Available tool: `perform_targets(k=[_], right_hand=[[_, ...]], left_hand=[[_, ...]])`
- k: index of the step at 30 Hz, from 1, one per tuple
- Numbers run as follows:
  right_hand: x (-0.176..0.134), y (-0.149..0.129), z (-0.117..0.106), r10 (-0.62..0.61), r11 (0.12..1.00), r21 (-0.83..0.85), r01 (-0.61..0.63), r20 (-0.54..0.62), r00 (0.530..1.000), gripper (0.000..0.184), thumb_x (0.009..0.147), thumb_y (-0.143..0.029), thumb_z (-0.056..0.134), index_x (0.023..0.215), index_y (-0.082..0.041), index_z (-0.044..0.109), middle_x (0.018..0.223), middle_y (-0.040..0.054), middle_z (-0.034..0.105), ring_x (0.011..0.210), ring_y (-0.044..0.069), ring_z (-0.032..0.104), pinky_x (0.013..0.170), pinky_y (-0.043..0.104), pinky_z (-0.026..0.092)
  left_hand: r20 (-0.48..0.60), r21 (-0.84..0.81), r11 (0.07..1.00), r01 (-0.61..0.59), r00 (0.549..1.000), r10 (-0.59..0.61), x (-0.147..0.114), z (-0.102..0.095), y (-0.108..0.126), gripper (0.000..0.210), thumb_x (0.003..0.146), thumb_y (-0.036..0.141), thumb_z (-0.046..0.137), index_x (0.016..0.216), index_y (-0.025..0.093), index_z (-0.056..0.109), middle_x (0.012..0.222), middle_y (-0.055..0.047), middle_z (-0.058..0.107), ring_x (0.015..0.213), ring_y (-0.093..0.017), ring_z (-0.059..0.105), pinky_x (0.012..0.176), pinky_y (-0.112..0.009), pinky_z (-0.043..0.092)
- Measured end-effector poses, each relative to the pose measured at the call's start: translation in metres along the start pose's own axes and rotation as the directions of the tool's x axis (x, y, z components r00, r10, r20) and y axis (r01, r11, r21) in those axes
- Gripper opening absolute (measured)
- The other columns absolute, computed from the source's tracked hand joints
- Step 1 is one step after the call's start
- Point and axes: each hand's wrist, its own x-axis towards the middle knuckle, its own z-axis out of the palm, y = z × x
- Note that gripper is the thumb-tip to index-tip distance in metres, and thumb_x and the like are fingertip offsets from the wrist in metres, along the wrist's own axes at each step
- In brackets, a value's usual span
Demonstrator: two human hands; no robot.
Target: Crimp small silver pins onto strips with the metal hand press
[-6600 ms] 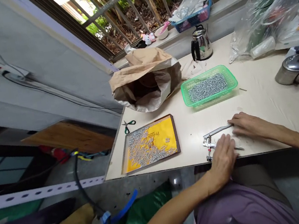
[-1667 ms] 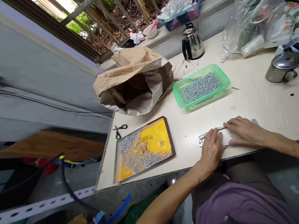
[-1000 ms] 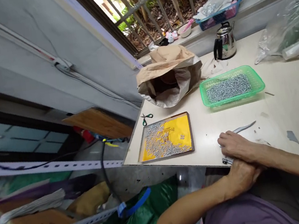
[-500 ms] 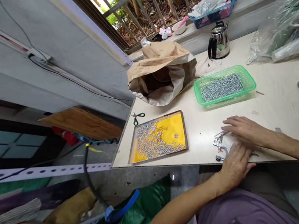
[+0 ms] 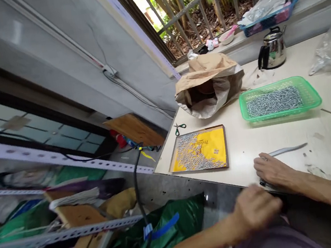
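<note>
"What is put at risk by this layout?"

"First, the table (image 5: 278, 136): work is done right at its near edge, so anything nudged there could be lost to the floor."

"And the paper bag (image 5: 207, 71)?"

"It is set near the green basket (image 5: 311, 99), well apart from the hands; little harm is foreseen."

"The shallow tray (image 5: 226, 152)?"

"Its near left corner is placed almost at the edge. If it were bumped by a forearm, it could be tipped."

"How are the grips held?"

"The right grip (image 5: 274, 169) is folded down around the metal tool (image 5: 289, 149), at the near edge of the table. The left grip (image 5: 255, 209) is held in front of that edge, blurred; whether its fingers are apart or together cannot be told."

"What could be done wrong with the tool?"

"It is mostly covered, only a long grey handle being exposed. If the hold were slackened, it could be slid off; a finger could be pinched by parts not seen."

"And the metal pins (image 5: 190, 157)?"

"They are heaped loosely in the tray and could be scattered by a jolt."
</note>
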Motion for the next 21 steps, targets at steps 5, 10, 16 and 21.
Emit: perform_targets(k=[5,10,16,21], right_hand=[[0.005,0.002,-0.014,-0.006,0.996,0.087,0.013,-0.079,0.997,0.022,0.087,-0.013,0.041,0.077,-0.022,0.059,0.071,0.0046,0.057,0.074,0.02,0.05,0.068,0.035,0.039],[0.028,0.028,-0.076,0.123,0.986,0.146,-0.075,-0.353,0.927,0.022,0.092,-0.018,0.037,0.088,-0.02,0.058,0.08,0.0061,0.061,0.079,0.02,0.054,0.069,0.035,0.044],[0.017,0.05,-0.133,0.363,0.874,-0.121,-0.47,-0.478,0.799,0.026,0.092,-0.023,0.04,0.111,-0.02,0.058,0.1,0.0125,0.06,0.092,0.03,0.054,0.073,0.043,0.044],[-0.041,0.012,-0.092,0.311,0.947,0.111,-0.301,-0.078,0.947,0.027,0.095,-0.03,0.036,0.087,-0.021,0.059,0.079,0.0051,0.059,0.069,0.018,0.058,0.06,0.03,0.046]], left_hand=[[-0.005,0.153,0.883,0.444,0.894,-0.449,-0.02,-0.059,-0.086,0.03,0.092,0.034,0.053,0.117,0.017,0.055,0.119,-0.009,0.056,0.1,-0.02,0.058,0.085,-0.04,0.052],[0.046,0.2,0.833,0.516,0.844,-0.534,-0.021,-0.07,-0.133,0.031,0.092,0.035,0.052,0.118,0.018,0.054,0.12,-0.009,0.055,0.1,-0.019,0.058,0.086,-0.04,0.051],[0.154,0.246,0.821,0.516,0.815,-0.559,-0.022,-0.059,-0.151,0.021,0.087,0.015,0.053,0.068,0.015,0.062,0.076,-0.007,0.061,0.083,-0.018,0.055,0.074,-0.03,0.047],[0.013,-0.154,0.76,0.631,0.771,-0.637,-0.006,-0.052,-0.124,0.012,0.082,0.02,0.059,0.075,0.017,0.068,0.076,-0.004,0.066,0.076,-0.016,0.058,0.071,-0.026,0.045]])
